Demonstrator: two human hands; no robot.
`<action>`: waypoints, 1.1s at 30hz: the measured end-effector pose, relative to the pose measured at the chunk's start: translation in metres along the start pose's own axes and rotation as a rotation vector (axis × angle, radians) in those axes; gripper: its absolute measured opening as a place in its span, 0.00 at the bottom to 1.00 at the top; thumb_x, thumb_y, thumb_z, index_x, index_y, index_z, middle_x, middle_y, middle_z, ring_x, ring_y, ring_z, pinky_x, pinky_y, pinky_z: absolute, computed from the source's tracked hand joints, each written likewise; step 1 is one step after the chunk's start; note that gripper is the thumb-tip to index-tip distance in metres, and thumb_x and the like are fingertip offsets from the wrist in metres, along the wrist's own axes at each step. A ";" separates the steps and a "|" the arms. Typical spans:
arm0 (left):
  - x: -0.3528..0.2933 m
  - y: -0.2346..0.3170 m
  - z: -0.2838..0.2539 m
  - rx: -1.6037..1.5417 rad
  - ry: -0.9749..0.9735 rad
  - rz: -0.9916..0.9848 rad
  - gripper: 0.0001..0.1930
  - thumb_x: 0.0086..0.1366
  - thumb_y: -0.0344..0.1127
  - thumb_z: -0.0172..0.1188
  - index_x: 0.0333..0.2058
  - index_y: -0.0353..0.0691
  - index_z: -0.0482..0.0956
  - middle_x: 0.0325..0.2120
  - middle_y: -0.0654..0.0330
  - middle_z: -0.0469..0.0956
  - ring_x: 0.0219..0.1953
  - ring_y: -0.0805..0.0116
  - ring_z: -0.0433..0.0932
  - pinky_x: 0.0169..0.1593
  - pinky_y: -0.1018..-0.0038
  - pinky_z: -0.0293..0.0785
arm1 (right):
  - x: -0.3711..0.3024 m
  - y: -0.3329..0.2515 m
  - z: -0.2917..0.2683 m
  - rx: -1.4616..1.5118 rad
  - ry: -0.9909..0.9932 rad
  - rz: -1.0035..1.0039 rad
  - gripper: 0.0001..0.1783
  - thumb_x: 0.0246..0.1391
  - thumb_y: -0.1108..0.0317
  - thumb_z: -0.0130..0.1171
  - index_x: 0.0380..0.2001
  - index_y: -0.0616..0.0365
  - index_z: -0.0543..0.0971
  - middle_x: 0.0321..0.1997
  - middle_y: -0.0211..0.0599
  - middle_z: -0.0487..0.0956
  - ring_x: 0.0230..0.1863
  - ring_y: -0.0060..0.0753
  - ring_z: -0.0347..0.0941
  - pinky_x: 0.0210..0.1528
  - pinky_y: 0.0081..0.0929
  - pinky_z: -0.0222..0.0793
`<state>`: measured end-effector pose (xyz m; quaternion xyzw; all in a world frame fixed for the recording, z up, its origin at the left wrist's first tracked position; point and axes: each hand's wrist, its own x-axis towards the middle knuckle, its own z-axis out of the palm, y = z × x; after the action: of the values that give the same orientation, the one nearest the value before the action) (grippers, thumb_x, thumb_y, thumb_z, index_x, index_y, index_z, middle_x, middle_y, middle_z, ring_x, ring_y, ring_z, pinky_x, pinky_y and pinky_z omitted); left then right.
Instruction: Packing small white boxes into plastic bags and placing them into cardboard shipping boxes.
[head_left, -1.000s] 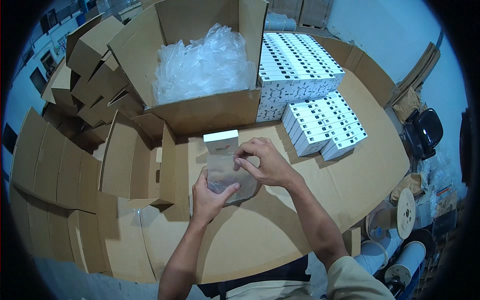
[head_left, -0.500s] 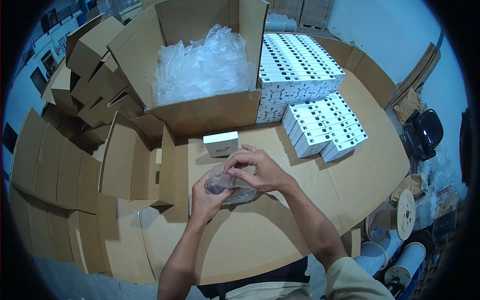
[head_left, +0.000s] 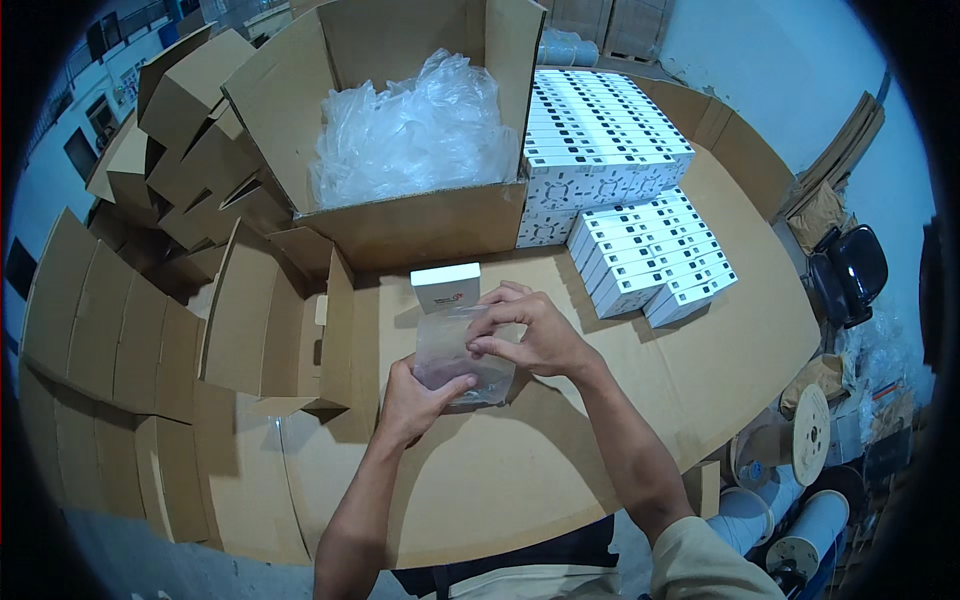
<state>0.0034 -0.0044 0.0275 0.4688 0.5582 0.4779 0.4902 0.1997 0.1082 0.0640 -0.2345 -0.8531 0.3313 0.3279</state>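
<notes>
Over the near middle of the table I hold a clear plastic bag, spread fairly flat. My left hand grips its lower left part, thumb across the front. Curled fingers and thumb of my right hand pinch at the bag's upper right side; the exact contact is partly hidden. Whether anything lies inside the bag, I cannot tell. Just beyond the bag stands a small white box with a little print on its front, its lower part covered by the bag.
A large open carton full of crumpled plastic bags stands behind. Stacked white boxes are at the back right, with a lower stack nearer. An open carton sits left; more cartons pile beyond it.
The bunched plastic bag is now spread out and reaches up in front of the white box. My right hand has shifted slightly right; my left still holds the bag.
</notes>
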 end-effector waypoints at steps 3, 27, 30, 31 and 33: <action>0.002 -0.007 0.000 0.000 0.046 0.002 0.21 0.55 0.34 0.78 0.45 0.30 0.83 0.38 0.54 0.86 0.39 0.68 0.85 0.44 0.71 0.82 | 0.003 -0.003 0.000 0.106 -0.005 0.000 0.07 0.50 0.69 0.73 0.33 0.57 0.88 0.37 0.34 0.86 0.48 0.35 0.79 0.51 0.34 0.75; 0.006 -0.010 0.000 -0.085 0.211 -0.049 0.23 0.54 0.38 0.81 0.45 0.34 0.82 0.38 0.58 0.85 0.40 0.69 0.83 0.47 0.71 0.80 | 0.013 0.062 0.044 0.602 0.360 0.127 0.35 0.58 0.83 0.59 0.69 0.56 0.68 0.66 0.38 0.75 0.60 0.26 0.73 0.60 0.25 0.71; 0.006 -0.012 -0.002 -0.104 0.199 -0.046 0.23 0.54 0.37 0.81 0.45 0.34 0.82 0.38 0.59 0.84 0.40 0.70 0.82 0.47 0.72 0.80 | 0.017 0.055 0.055 0.625 0.327 0.185 0.30 0.55 0.81 0.67 0.62 0.60 0.76 0.53 0.31 0.81 0.53 0.23 0.76 0.58 0.24 0.73; 0.006 -0.013 -0.002 -0.111 0.188 -0.054 0.23 0.54 0.37 0.81 0.44 0.34 0.82 0.38 0.59 0.84 0.40 0.70 0.82 0.47 0.72 0.80 | 0.017 0.056 0.055 0.624 0.330 0.183 0.30 0.55 0.81 0.67 0.62 0.60 0.76 0.53 0.31 0.81 0.53 0.23 0.76 0.58 0.24 0.73; 0.006 -0.012 -0.002 -0.110 0.191 -0.050 0.23 0.54 0.37 0.81 0.44 0.34 0.82 0.38 0.59 0.84 0.40 0.70 0.82 0.47 0.72 0.80 | 0.020 0.060 0.056 0.697 0.340 0.169 0.28 0.55 0.81 0.67 0.60 0.61 0.77 0.53 0.33 0.80 0.53 0.23 0.76 0.58 0.25 0.74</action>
<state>0.0005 0.0002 0.0149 0.3794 0.5870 0.5377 0.4716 0.1575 0.1376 -0.0030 -0.2299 -0.6009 0.5832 0.4961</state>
